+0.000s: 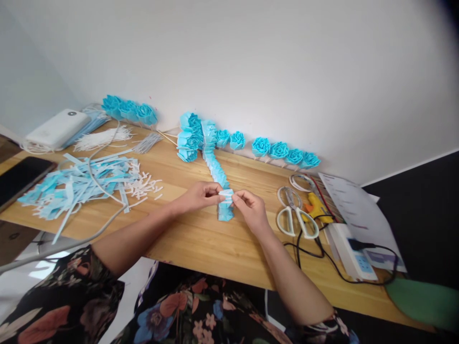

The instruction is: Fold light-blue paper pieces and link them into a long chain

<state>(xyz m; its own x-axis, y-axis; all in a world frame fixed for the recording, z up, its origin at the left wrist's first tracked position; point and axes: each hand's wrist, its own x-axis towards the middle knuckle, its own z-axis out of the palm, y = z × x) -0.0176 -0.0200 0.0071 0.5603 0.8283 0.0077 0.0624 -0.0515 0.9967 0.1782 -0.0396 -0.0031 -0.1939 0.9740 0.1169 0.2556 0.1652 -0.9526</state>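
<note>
Between my hands is a small light-blue and white folded piece of fabric (225,195). My left hand (201,196) pinches its left edge with thumb and fingertips. On the opposite edge, the thumb and forefinger of my right hand (252,210) are closed. Directly beneath it runs a long row of overlapping light-blue pieces (214,167), reaching back toward the wall. Large blue fabric roses (190,136) stand beside the far end of that row, and smaller blue roses (260,146) line the wall to the right.
Cut blue and white strips (89,184) are heaped at left, near a phone (25,177), a white power bank (57,128) and a grey cable (96,179). Scissors (296,215), a yellow glue gun (317,208), a power strip (353,253) and black cords lie at right.
</note>
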